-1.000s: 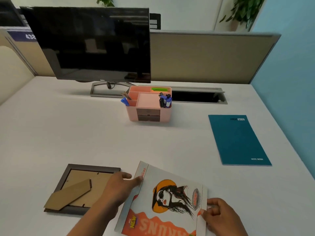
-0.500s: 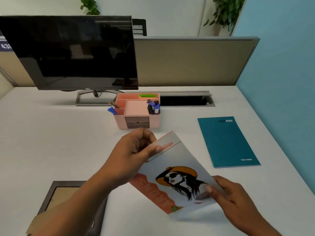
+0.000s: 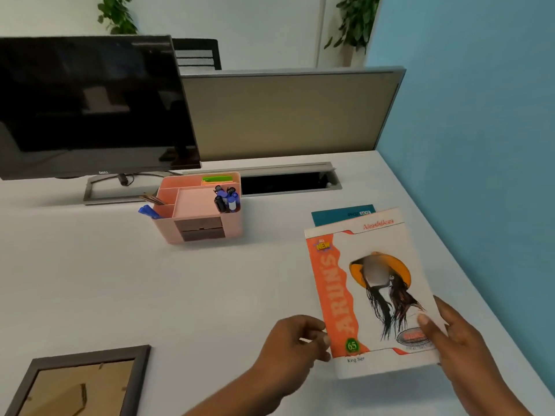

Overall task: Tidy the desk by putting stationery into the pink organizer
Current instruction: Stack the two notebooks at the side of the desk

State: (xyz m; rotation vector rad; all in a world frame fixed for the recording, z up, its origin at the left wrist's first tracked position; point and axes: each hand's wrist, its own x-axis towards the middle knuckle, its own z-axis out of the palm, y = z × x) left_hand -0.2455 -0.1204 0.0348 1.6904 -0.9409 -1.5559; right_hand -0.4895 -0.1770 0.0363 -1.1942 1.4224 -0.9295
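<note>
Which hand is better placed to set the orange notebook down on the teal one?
Right, probably. The right hand grips the orange notebook at its near corner, thumb on the cover; the left hand only meets its spine edge. The teal notebook lies beyond.

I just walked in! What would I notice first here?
The bright orange-and-white notebook with a hat-wearing figure stands out, near the right edge of the desk, gripped by the right hand, with the left hand at its orange edge. Farther back sits the pink organizer, before a big dark monitor.
</note>
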